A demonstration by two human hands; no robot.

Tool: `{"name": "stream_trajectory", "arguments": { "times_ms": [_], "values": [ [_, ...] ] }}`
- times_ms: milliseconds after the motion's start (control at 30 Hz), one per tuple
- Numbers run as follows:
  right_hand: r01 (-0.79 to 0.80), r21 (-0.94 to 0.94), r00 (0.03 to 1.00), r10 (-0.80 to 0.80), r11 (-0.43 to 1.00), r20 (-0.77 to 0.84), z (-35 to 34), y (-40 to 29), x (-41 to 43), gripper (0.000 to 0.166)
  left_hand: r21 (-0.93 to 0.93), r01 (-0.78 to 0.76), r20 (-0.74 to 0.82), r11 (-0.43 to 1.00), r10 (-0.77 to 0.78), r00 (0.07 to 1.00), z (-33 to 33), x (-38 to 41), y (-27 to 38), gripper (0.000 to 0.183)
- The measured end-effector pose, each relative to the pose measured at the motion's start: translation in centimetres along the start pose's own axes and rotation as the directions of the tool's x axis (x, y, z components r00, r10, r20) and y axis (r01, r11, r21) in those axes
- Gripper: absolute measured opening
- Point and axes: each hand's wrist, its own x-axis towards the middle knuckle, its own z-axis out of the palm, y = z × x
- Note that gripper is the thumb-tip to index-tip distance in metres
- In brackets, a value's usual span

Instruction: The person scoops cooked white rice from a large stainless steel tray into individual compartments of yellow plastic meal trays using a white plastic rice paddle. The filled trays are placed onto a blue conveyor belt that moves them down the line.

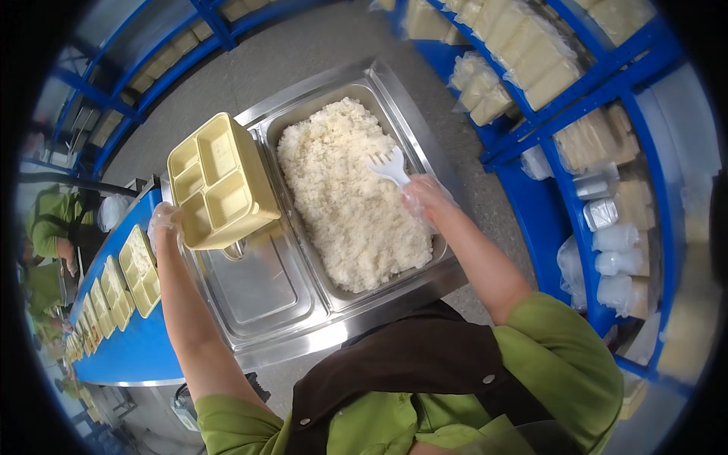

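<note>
My right hand (427, 200), in a clear plastic glove, grips a white plastic fork-shaped scoop (389, 165). The scoop's tines touch the surface of cooked white rice (347, 210), which fills a deep rectangular steel pan (335, 302). Left of the rice, a stack of pale yellow compartment trays (219, 176) stands over a steel pan lid (256, 284); the uppermost tray has no food in it. My left hand (165, 222), also gloved, is at the stack's left side. Its fingers are partly hidden, so their grip is unclear.
A blue conveyor belt (136, 352) at left carries a row of trays (139, 270), the closest with rice in one compartment. Co-workers in green (54, 219) stand beyond it. Blue shelving (512, 187) with plastic-wrapped packages (529, 51) rises at right.
</note>
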Motion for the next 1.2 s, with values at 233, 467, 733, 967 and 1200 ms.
{"name": "stream_trajectory", "arguments": {
  "times_ms": [233, 467, 733, 967, 1200],
  "values": [
    [0.095, -0.379, 0.992, -0.058, 0.921, 0.109, -0.5, -2.3, 7.9, 0.013, -0.511, -0.029, 0.035, 0.859, 0.055, 0.998, -2.0, -1.8, -1.5, 0.033],
    [0.191, -0.437, 0.976, -0.123, 0.879, 0.18, 0.4, -0.8, 14.8, 0.017, -0.886, -0.011, -0.041, 0.463, -0.056, 0.998, -6.7, -12.7, 4.5, 0.046],
    [0.334, -0.539, 0.932, -0.185, 0.773, 0.313, 3.0, -1.5, 14.6, 0.03, -0.891, 0.35, 0.37, 0.288, 0.016, 0.929, 4.2, -28.8, 11.6, 0.048],
    [0.226, -0.288, 0.889, -0.076, 0.93, 0.452, 2.2, -1.0, 14.9, 0.035, -0.903, 0.332, 0.304, -0.271, 0.14, 0.942, 10.3, -31.6, 16.8, 0.076],
    [0.243, -0.228, 0.888, -0.121, 0.943, 0.443, 0.8, -2.6, 8.6, 0.037, -0.938, 0.315, 0.327, -0.143, -0.069, 0.942, 9.4, -29.9, 21.2, 0.08]
  ]
}}
